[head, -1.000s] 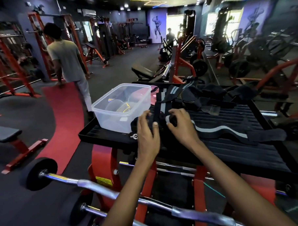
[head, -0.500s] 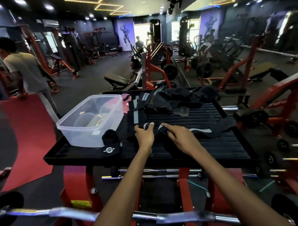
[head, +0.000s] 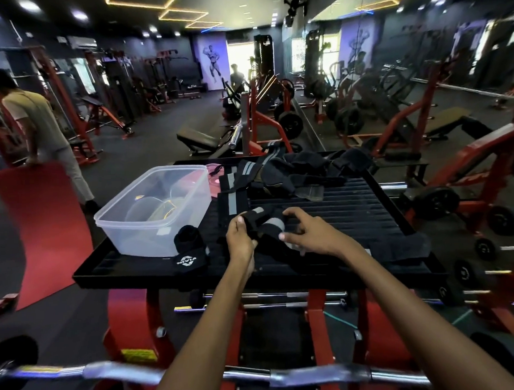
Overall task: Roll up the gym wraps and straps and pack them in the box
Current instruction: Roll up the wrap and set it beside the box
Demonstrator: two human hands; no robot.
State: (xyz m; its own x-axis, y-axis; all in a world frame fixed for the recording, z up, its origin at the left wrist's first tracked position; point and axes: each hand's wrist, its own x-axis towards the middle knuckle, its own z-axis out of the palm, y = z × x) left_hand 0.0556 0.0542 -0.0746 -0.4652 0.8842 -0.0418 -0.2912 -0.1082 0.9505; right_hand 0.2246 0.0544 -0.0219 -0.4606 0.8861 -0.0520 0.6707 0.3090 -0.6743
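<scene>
Black ribbed platform [head: 354,217] on red frame [head: 131,318]. Chrome curl bar [head: 175,375] across the foreground. Red mat [head: 45,227] on floor at left, person in beige shirt [head: 31,116] just behind it. Flat bench [head: 200,138] and plate-loaded machines [head: 346,114] further back.

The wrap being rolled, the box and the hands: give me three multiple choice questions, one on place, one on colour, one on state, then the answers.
1. The clear plastic box sits where on the black platform?
A. left side
B. right side
C. under it

2. The stripe on the wrap is:
A. red
B. grey
C. yellow

3. The wrap is held by:
A. no hand
B. left hand only
C. both hands

Answers: 1 A, the box stands left of the hands. 2 B, a grey band shows on black fabric. 3 C, the left hand and right hand both grip it.
</scene>
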